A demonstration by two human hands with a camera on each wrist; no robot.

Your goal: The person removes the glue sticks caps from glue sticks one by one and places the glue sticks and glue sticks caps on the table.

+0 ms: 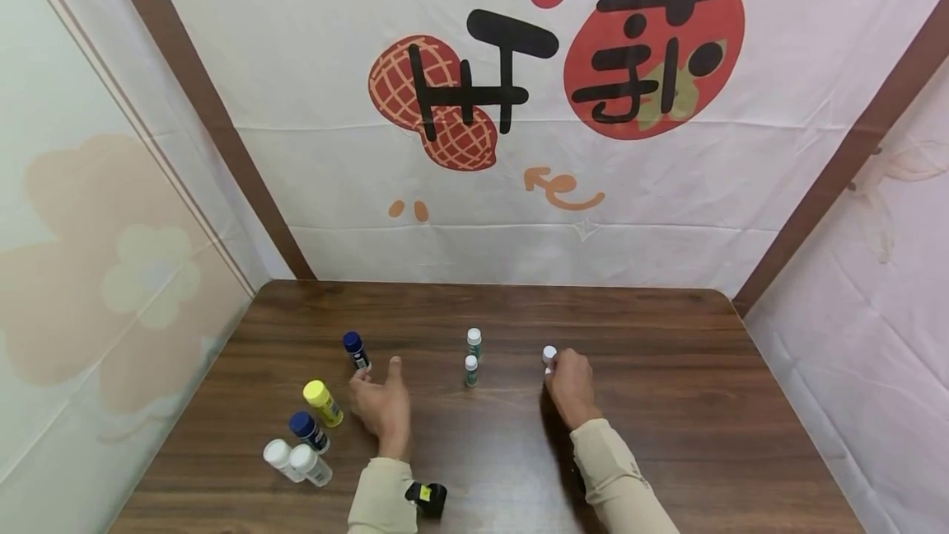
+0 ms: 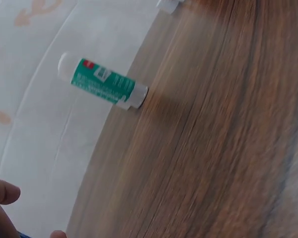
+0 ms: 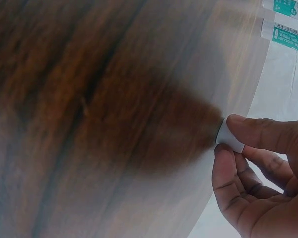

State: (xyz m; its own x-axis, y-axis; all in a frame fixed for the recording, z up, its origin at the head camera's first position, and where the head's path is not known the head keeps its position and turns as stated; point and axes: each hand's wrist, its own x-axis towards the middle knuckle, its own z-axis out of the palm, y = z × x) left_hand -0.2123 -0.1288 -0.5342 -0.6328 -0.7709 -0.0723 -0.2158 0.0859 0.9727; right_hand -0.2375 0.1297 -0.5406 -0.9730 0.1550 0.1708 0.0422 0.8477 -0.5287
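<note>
My right hand [image 1: 571,386] pinches a small white-capped glue stick [image 1: 549,354] between thumb and fingers, and its white end [image 3: 229,137] stands close over the table in the right wrist view. At the left, my left hand [image 1: 383,410] has its fingers beside the base of a dark-blue-capped glue stick [image 1: 354,346], with the thumb raised apart from it. Two green-labelled glue sticks with white caps, a rear one [image 1: 474,341] and a front one [image 1: 471,371], stand between my hands. One green-labelled glue stick [image 2: 103,81] shows clearly in the left wrist view.
Left of my left hand stand a yellow glue stick [image 1: 323,403], another blue-capped one [image 1: 309,432] and two white ones [image 1: 282,460], [image 1: 310,466]. All are on the brown wooden table [image 1: 667,452]. A printed cloth [image 1: 341,213] hangs behind it.
</note>
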